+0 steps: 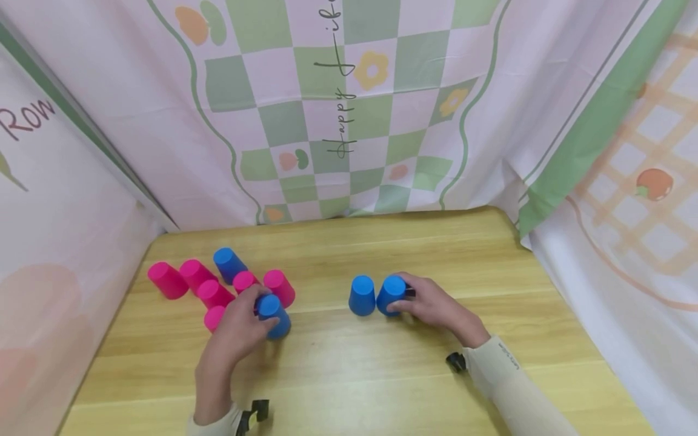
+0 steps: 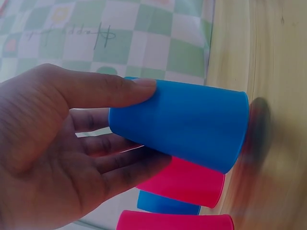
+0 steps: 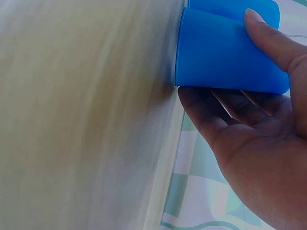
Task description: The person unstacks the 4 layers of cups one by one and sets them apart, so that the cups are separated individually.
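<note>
My left hand [image 1: 240, 327] grips an upside-down blue cup [image 1: 276, 319] between thumb and fingers. In the left wrist view, a narrow shadowed gap shows between this blue cup [image 2: 187, 127] and the tabletop, so it looks slightly raised. On the right side, my right hand [image 1: 433, 306] holds another inverted blue cup [image 1: 391, 295], thumb on its near side. Its rim meets the table in the right wrist view, where the cup [image 3: 225, 52] partly covers the one behind. That neighbouring blue cup [image 1: 362, 297] stands upside down just left of it.
Beyond and left of my left hand stand several inverted pink cups, among them one pink cup [image 1: 168, 281] at the far left and another [image 1: 280, 289] at the group's right. A blue cup [image 1: 229, 265] is at their back. Printed curtains [image 1: 371, 121] enclose the wooden table [image 1: 349, 387].
</note>
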Demonstrator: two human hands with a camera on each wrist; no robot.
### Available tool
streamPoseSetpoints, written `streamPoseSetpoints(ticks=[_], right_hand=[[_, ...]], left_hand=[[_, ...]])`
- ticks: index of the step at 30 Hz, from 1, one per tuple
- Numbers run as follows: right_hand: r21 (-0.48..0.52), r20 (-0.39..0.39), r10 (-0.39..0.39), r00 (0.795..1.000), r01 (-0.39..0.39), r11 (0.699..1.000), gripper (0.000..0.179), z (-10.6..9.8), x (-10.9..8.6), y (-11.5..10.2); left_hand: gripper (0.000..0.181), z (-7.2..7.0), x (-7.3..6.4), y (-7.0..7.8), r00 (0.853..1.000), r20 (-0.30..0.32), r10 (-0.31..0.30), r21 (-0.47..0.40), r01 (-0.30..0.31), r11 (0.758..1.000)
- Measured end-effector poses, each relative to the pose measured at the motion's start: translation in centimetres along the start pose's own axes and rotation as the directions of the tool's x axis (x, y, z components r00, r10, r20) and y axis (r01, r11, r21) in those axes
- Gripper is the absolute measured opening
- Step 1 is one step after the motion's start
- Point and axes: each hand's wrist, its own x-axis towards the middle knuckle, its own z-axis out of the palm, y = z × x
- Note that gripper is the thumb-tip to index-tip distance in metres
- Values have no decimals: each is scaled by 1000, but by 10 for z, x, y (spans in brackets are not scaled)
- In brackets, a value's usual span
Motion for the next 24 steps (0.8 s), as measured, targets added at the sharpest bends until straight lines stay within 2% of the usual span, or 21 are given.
streamPoseSetpoints(ticks=[13,24], right_hand=[[-6,3,-1,1000,1,1000,29,0,0,0],[-2,2,-14,1000,14,1000,30,-1,-1,-1]], left_hand=[[55,-3,-2,-3,999,-5,-38,47,38,998],[54,-2,-1,-6,998,-4,-67,37,68,997]])
